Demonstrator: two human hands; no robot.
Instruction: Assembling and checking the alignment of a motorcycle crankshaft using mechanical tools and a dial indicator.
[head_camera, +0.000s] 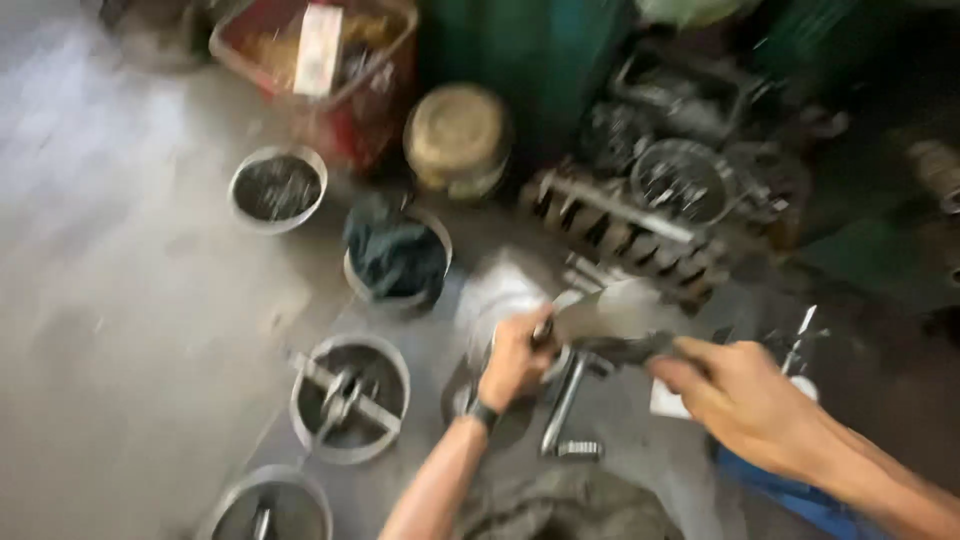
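Left hand (512, 358), dark band at the wrist, closed around a blurred grey metal part (600, 312) low over the grey concrete floor (120, 300) — apparently to steady it. Right hand (740, 392) clenched on a dark-handled tool (625, 348) touching that part. Shallow round metal bowls (350, 398) near, left — small pieces within reach.

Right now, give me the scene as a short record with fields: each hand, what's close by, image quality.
left hand: gripping a blurred metal part
right hand: closed on a dark tool handle
under hands: metal shaft lying on the floor
left of hands: bowl with metal parts
behind: bowl with dark cloth, engine block
image: motion-blurred, fine detail unclear
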